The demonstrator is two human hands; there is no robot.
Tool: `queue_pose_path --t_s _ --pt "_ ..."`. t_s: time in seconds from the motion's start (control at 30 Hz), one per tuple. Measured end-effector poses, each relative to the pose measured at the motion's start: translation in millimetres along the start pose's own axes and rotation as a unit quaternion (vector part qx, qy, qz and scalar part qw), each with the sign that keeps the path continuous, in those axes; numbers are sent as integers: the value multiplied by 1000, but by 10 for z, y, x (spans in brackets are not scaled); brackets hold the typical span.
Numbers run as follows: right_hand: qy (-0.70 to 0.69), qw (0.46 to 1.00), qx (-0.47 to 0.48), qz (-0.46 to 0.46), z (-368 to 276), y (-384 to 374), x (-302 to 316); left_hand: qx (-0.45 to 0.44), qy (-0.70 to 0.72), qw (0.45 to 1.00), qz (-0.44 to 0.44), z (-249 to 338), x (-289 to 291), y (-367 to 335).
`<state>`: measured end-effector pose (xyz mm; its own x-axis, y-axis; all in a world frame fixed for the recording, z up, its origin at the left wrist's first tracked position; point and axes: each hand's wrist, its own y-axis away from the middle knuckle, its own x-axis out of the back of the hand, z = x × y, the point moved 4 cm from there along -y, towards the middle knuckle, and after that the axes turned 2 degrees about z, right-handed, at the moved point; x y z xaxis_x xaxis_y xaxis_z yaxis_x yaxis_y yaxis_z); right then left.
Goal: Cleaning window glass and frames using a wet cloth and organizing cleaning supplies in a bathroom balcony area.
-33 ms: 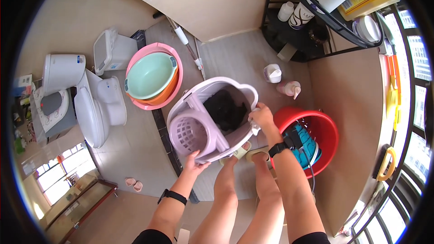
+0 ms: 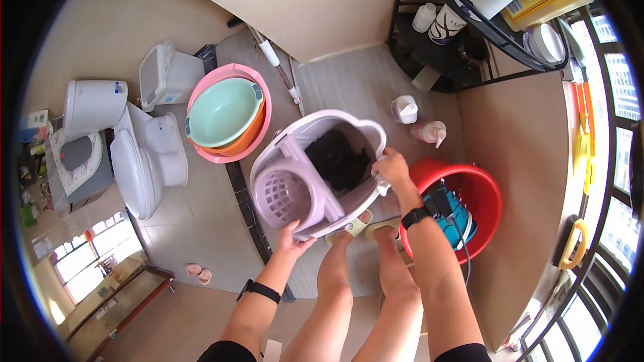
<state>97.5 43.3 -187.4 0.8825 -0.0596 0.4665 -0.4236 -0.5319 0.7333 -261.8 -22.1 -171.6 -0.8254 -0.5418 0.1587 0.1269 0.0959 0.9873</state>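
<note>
Between my hands is a pale lilac mop bucket with a built-in wringer basket on its left side. A dark, crumpled, cloth-like bundle lies at the bottom of its larger compartment. My left hand grips the near-left rim beside the basket, thumb over the edge. On the right, my right hand is closed around the rim at the bucket's side. The fingers under both edges are partly hidden. I cannot tell whether the bucket's base touches the floor.
A red bucket holding a blue item with a cord stands right. Stacked basins and a toilet are at left. Two bottles stand near a black corner shelf. A dark raised strip crosses the floor.
The mop bucket has shifted very slightly to the right and away from me, with both hands moving along on its rim.
</note>
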Motion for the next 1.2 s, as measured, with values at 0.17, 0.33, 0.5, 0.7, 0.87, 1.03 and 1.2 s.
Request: queue_pose_path --t_s 0.17,0.33,0.5,0.7,0.87,1.03,1.2 --pt "62 996 29 55 -55 -354 595 -62 -36 996 -54 -449 -785 64" --pt "80 996 -5 40 -177 -121 806 -59 -15 992 -108 -636 -895 86" --pt "19 993 -96 67 252 255 550 -78 -79 994 -16 -436 -834 272" --pt "-149 970 -191 -1 391 386 -73 -384 -306 867 89 753 -841 448" --pt "-179 949 -230 120 607 334 221 -473 -437 764 29 849 -1466 605" --pt "-61 968 -224 92 711 61 121 -447 -537 716 -7 1107 -1714 277" --pt "58 952 -276 117 236 149 149 -396 -584 706 -60 1491 -1880 262"
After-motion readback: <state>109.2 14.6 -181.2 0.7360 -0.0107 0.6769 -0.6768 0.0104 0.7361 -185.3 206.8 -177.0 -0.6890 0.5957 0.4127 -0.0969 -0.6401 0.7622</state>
